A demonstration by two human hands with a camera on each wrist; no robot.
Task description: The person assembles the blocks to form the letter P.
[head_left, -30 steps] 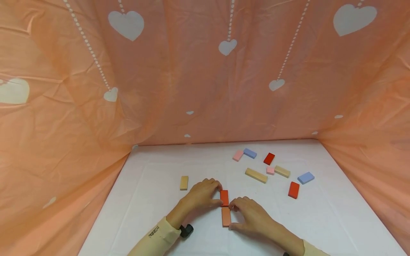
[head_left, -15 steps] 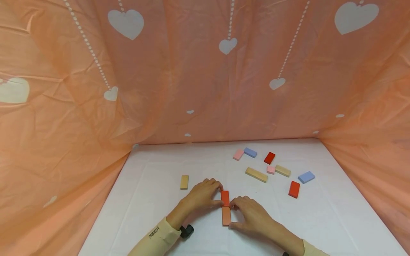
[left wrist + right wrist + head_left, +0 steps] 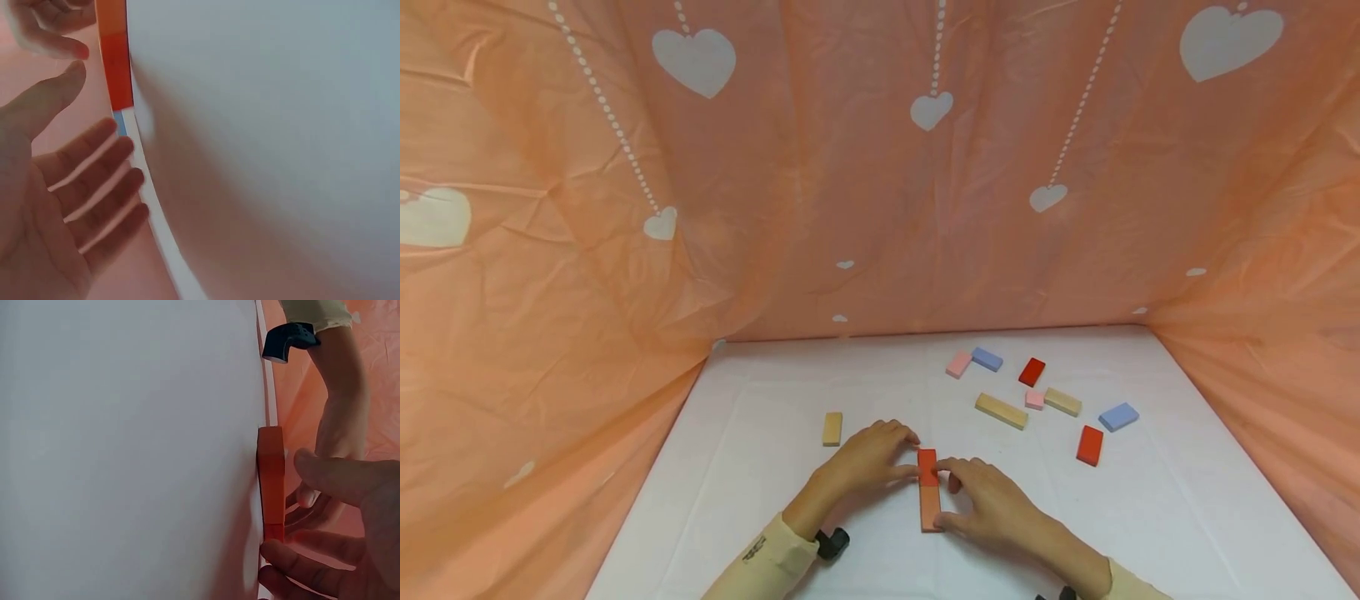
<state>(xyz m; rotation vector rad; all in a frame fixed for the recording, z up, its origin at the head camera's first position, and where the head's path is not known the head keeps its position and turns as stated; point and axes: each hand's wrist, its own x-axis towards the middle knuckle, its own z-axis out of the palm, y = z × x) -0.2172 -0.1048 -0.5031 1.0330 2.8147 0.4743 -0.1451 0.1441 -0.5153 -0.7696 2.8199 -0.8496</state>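
Observation:
A red block (image 3: 927, 467) and an orange block (image 3: 930, 508) lie end to end on the white table, making one straight strip. On its left, my left hand (image 3: 871, 457) has its fingers spread around the red block's side; the left wrist view shows them straight, with the thumb apart. My right hand (image 3: 992, 502) is on the strip's right, index fingertip at the red block's edge and thumb by the orange block's near corner. In the right wrist view, fingertips (image 3: 272, 550) sit right at the red block's end. Neither hand grips a block.
A wooden block (image 3: 832, 428) lies beyond the left hand. Toward the back right are a long wooden block (image 3: 1002, 411), a red block (image 3: 1090, 445), a blue block (image 3: 1118, 417), a pink block (image 3: 958, 364) and several others. An orange curtain (image 3: 880, 208) encloses the table.
The red and orange blocks have come together; the small gap and offset between them are gone. The left thumb has eased off the red block, and the right index finger has moved up along it.

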